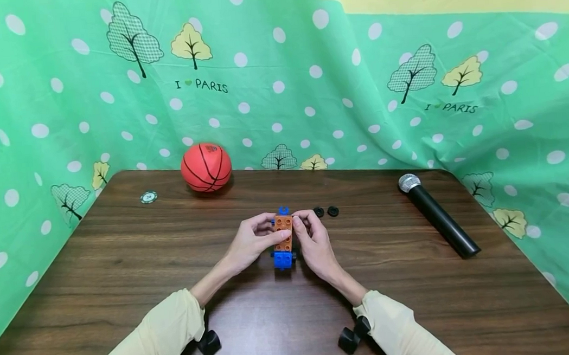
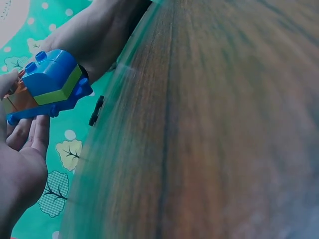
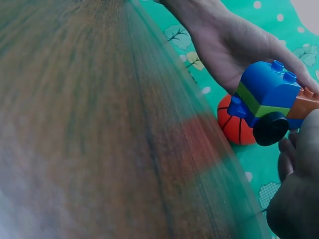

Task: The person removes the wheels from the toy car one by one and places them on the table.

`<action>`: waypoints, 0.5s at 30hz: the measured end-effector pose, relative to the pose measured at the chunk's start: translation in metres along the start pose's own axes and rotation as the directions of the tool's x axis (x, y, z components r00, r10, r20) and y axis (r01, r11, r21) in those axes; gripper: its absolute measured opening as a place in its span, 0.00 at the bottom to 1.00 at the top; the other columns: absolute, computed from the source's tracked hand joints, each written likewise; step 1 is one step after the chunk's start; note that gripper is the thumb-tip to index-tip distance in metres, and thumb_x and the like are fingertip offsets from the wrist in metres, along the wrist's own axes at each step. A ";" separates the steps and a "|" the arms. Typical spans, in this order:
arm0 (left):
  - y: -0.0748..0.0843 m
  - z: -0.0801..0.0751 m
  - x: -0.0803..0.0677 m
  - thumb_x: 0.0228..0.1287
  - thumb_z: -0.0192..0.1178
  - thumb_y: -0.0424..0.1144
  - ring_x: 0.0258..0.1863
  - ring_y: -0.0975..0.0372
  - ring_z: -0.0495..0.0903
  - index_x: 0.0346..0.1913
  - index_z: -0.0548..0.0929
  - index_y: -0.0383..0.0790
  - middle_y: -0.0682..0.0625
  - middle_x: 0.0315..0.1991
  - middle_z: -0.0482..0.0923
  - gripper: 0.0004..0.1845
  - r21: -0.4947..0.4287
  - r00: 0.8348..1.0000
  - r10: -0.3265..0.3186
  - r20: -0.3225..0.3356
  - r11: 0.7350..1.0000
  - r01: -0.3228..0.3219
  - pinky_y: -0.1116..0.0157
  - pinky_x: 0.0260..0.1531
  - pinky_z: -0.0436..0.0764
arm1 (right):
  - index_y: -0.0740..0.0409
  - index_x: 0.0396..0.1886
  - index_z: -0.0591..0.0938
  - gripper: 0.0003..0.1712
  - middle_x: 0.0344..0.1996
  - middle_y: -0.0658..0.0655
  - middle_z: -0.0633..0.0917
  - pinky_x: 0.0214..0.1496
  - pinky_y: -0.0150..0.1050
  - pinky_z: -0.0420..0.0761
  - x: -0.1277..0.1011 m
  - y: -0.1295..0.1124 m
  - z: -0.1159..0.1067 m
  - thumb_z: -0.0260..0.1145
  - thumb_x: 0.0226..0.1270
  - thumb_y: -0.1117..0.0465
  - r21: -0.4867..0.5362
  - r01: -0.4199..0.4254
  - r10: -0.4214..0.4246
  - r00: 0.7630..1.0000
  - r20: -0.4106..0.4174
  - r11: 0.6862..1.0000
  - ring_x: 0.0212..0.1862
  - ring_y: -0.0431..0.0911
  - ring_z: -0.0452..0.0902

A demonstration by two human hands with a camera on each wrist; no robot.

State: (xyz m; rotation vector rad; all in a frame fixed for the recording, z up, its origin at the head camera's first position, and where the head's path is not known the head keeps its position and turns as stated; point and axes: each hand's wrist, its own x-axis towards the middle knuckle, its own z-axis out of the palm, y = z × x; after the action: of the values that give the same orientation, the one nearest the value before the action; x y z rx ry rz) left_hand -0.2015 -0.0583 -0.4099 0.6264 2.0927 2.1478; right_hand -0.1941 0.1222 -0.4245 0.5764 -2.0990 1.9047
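A toy car of building blocks [image 1: 283, 259] is gripped by my left hand [image 1: 250, 244], thumb across its orange bricks [image 1: 280, 247] and fingers underneath. Its end nearest me has a rounded blue brick [image 3: 269, 82] over a green layer [image 3: 261, 105]. A black wheel [image 3: 270, 128] sits on its right side near that end. Bare blue pegs [image 2: 54, 110] stick out on the left side. My right hand [image 1: 315, 246] pinches at the far right side of the car, where a dark wheel edge shows between thumb and forefinger, mostly hidden.
Two black wheels [image 1: 333, 211] lie on the brown table [image 1: 124, 274] just beyond my right hand. A red basketball [image 1: 206, 167] stands at the back, with a poker chip [image 1: 149, 197] left of it. On the right lies a black microphone [image 1: 440, 217]. A green curtain [image 1: 277, 58] hangs behind.
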 end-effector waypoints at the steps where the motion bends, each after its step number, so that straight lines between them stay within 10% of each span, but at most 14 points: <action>1: 0.000 0.000 0.000 0.66 0.68 0.30 0.35 0.61 0.86 0.56 0.82 0.26 0.42 0.40 0.87 0.18 0.004 1.000 -0.004 -0.003 1.000 0.004 0.67 0.38 0.84 | 0.71 0.51 0.76 0.09 0.35 0.56 0.81 0.38 0.32 0.75 0.000 0.000 0.000 0.53 0.83 0.67 -0.013 0.015 -0.016 1.000 -0.006 1.000 0.35 0.43 0.75; 15: -0.001 -0.002 0.000 0.67 0.68 0.33 0.33 0.61 0.85 0.55 0.82 0.27 0.45 0.38 0.87 0.17 0.076 1.000 -0.007 0.023 0.997 0.006 0.68 0.36 0.83 | 0.68 0.50 0.81 0.10 0.37 0.59 0.84 0.38 0.31 0.79 -0.003 0.002 -0.002 0.56 0.82 0.67 -0.112 0.099 -0.101 0.995 -0.008 0.989 0.36 0.41 0.78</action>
State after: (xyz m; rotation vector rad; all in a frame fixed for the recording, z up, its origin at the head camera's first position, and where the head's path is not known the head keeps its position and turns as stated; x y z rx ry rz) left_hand -0.2019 -0.0601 -0.4111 0.6473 2.1700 2.0565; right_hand -0.1928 0.1242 -0.4277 0.6293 -2.1096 1.7213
